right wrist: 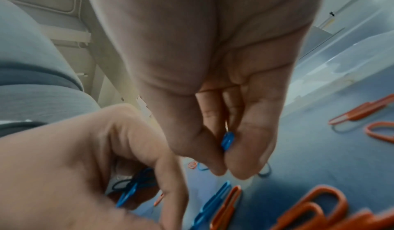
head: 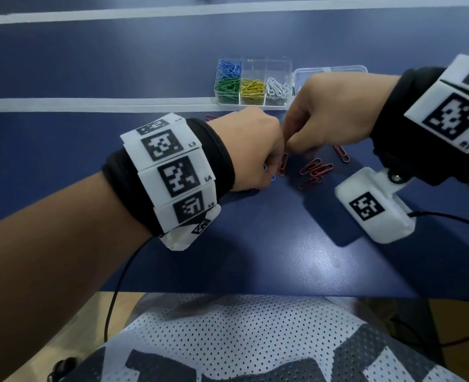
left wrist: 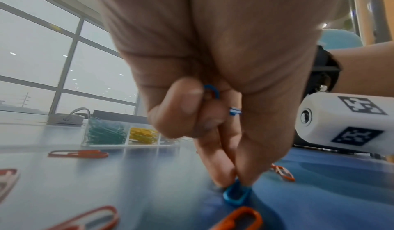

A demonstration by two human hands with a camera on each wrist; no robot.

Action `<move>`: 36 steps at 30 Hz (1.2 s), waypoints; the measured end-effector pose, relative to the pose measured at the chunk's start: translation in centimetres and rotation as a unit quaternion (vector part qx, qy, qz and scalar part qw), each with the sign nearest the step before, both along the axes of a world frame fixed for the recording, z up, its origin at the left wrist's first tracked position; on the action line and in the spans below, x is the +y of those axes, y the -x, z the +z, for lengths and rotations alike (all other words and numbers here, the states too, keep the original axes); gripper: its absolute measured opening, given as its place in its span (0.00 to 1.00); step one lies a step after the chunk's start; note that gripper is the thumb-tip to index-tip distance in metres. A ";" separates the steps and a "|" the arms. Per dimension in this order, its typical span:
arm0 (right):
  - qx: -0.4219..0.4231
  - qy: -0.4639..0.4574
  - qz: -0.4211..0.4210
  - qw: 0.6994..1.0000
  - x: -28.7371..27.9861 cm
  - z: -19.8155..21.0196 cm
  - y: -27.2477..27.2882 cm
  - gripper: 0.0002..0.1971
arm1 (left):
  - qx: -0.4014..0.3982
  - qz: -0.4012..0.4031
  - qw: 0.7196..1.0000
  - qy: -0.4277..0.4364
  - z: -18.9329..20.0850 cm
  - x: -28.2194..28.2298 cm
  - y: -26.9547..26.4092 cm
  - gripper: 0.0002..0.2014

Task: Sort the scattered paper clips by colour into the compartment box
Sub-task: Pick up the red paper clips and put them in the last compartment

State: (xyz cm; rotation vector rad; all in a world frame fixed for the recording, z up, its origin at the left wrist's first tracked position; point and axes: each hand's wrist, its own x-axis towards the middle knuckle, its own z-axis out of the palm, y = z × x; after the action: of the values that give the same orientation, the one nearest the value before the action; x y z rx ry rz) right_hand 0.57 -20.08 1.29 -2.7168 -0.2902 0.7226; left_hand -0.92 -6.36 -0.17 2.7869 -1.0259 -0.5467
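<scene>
While your two hands meet over the blue worktop (head: 255,257), your left hand (head: 251,150) is curled up, and its fingers (left wrist: 251,158) pinch a blue paper clip (left wrist: 236,194) that stands on the worktop. More blue clips (right wrist: 136,183) sit bunched inside that same curled hand. Your right hand (head: 335,111) is just beside it, and its thumb and fingers (right wrist: 245,158) are pressed together on another blue clip (right wrist: 227,140), held up off the worktop. Red paper clips (head: 314,170) lie loose on the worktop under and near your right hand, and one more red clip (head: 210,117) peeks out behind your left hand. A blue clip on the worktop (right wrist: 211,205) lies right beside a red one in the right wrist view. The compartment box (head: 254,104) sits farther from you, past both hands, on the white stripe (head: 90,104) painted on the worktop. Its back left part holds blue clips in the box (head: 229,68). The front row holds green clips (head: 227,88), then yellow clips (head: 252,89), then white clips (head: 276,88). The clear lid (head: 335,71) lies open to the right of the box, partly hidden by your right hand.
</scene>
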 end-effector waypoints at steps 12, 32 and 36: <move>-0.045 0.056 0.125 0.990 1.5 -0.3 -1.1 0.20 | 0.007 0.024 1.000 -0.001 -0.6 0.5 -0.6 0.15; 0.034 -0.009 0.046 0.998 1.1 0.2 -3.9 0.08 | 0.050 0.042 0.998 0.025 0.2 0.5 -1.6 0.04; -0.012 -0.091 -0.060 0.994 0.7 1.7 -6.7 0.06 | 0.047 0.108 0.990 0.078 1.8 1.6 -4.8 0.04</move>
State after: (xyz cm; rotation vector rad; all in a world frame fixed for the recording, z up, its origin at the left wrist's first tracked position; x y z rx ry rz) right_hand 7.25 -19.42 2.96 -2.5464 -0.1855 0.5996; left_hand 3.89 -4.72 1.60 2.6611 -0.7047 -0.5368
